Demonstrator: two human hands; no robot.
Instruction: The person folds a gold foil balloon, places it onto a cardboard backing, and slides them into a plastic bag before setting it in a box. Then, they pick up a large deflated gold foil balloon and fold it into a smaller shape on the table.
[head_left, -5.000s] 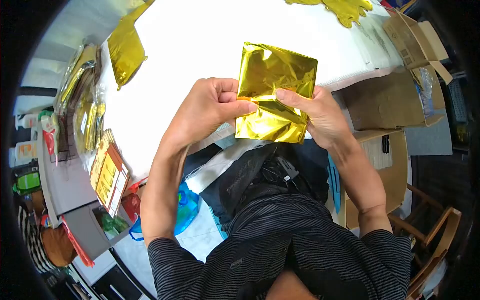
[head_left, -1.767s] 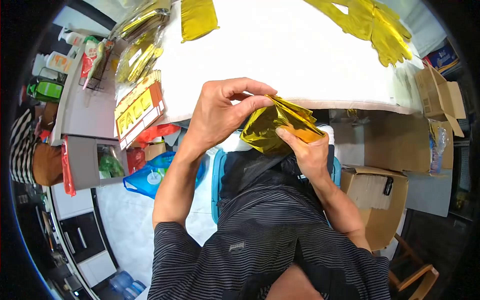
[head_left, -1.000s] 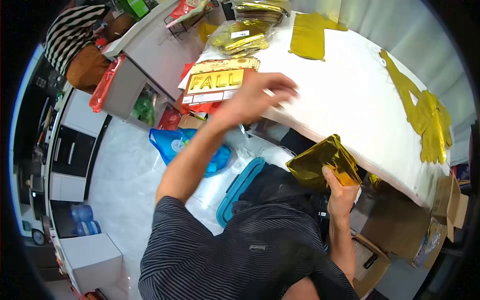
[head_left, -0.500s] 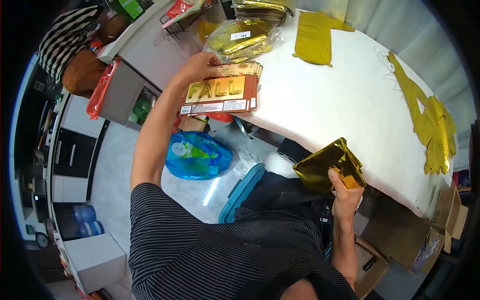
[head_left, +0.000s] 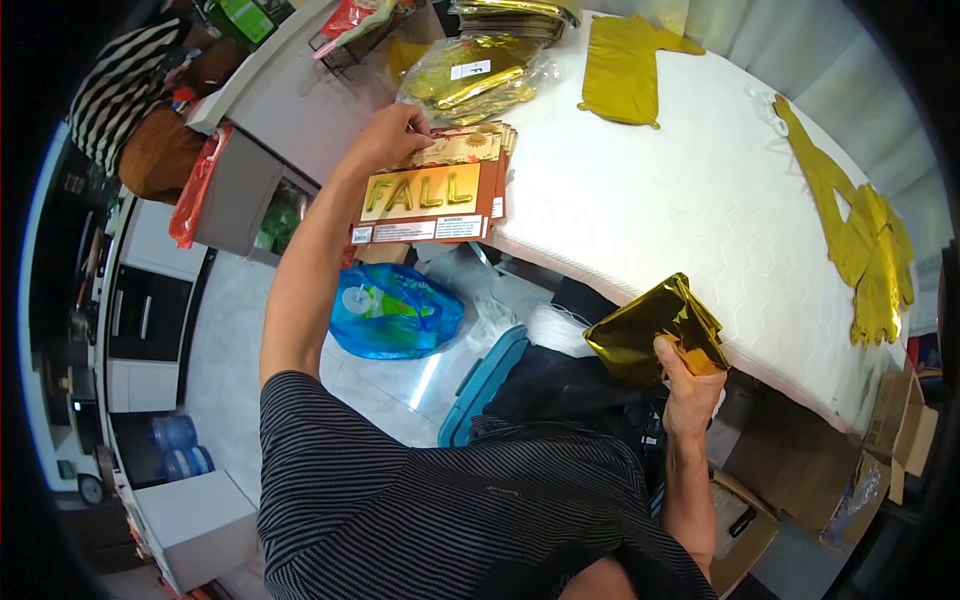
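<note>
Right hand point(head_left: 688, 385) pinches a folded gold foil sheet point(head_left: 655, 328) below the white table's point(head_left: 660, 210) near edge, long axis slanting up-right; left hand point(head_left: 392, 135) fingers grip the stacked "FALL" cards point(head_left: 430, 190) at the table's left corner.

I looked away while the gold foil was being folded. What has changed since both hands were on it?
The left hand let go of the folded gold foil and reached out left to the stack of FALL cards at the table edge. The right hand alone keeps its grip on the foil.
</note>
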